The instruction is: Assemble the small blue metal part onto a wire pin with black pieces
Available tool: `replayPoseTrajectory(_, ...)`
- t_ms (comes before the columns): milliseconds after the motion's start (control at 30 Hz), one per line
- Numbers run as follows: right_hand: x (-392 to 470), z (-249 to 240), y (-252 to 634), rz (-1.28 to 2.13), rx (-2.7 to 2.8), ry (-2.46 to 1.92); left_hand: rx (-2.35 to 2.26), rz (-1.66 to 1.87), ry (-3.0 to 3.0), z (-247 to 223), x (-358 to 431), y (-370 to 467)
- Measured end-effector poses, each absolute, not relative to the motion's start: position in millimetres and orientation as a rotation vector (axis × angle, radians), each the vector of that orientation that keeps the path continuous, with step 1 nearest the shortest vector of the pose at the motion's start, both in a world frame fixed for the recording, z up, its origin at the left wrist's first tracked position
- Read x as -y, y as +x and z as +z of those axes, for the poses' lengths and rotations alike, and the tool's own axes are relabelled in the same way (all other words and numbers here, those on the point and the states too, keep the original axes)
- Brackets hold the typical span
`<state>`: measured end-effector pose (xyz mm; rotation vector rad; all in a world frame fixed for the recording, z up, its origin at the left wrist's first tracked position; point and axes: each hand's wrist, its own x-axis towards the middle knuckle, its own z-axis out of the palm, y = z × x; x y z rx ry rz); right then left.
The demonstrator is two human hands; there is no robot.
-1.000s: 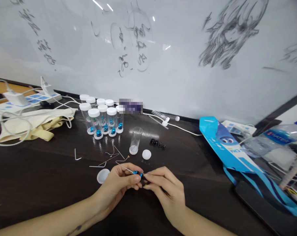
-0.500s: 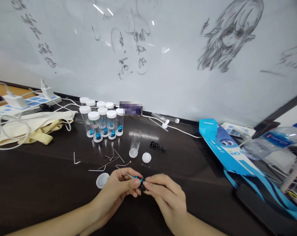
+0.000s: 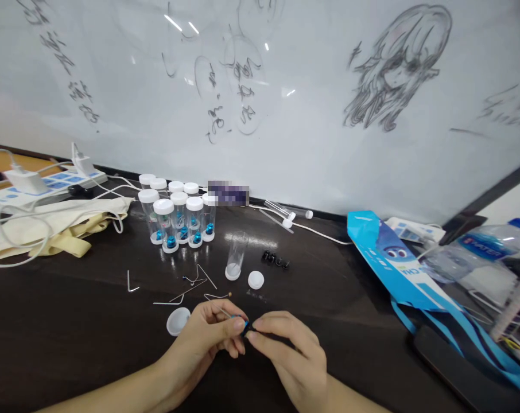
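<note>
Between the thumb and fingers of my left hand point(image 3: 214, 332) is a small shiny blue metal part point(image 3: 245, 324). A thin bent wire point(image 3: 217, 302) with a brass-coloured tip sticks out from it, up and to the left. My right hand point(image 3: 288, 347) is closed in a pinch on a small black piece point(image 3: 248, 331) against the blue part; fingers hide most of both. Just beyond my hands stand an uncapped clear tube point(image 3: 236, 255) with a white base and a loose white cap point(image 3: 255, 280). A white dish-like cap point(image 3: 178, 321) lies beside my left hand.
Several white-capped clear tubes point(image 3: 169, 229) holding blue parts stand at the back left. Bent wires point(image 3: 195, 281), a hex key point(image 3: 130, 282) and a row of small black pieces point(image 3: 275, 260) lie on the dark table. Rightward are a blue bag point(image 3: 376, 246) and a water bottle point(image 3: 488, 246).
Both hands stay together at nearly the same spot. My right fingers have shifted slightly around the black piece, and the blue part is turned a little. The camera view has moved slightly.
</note>
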<state>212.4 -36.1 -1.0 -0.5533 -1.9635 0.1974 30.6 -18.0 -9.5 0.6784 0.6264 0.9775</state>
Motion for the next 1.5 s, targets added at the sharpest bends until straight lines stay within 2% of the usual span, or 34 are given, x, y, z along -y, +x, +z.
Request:
replayPoseTrajectory(267,37.2,4.0,211.0,0.19,1.943,-0.635,-0.618,0.975,0.649,-9.6,18.3,28.3)
replayPoseTrajectory(800,37.6,3.6,212.3,0.428,1.834,-0.857,-0.63,0.998,0.738,-5.0,21.1,28.0)
replayPoseTrajectory(1500,33.5,-0.6,208.5,0.556,1.787,-0.905,-0.694,1.0,0.773,-4.4,20.7,28.7)
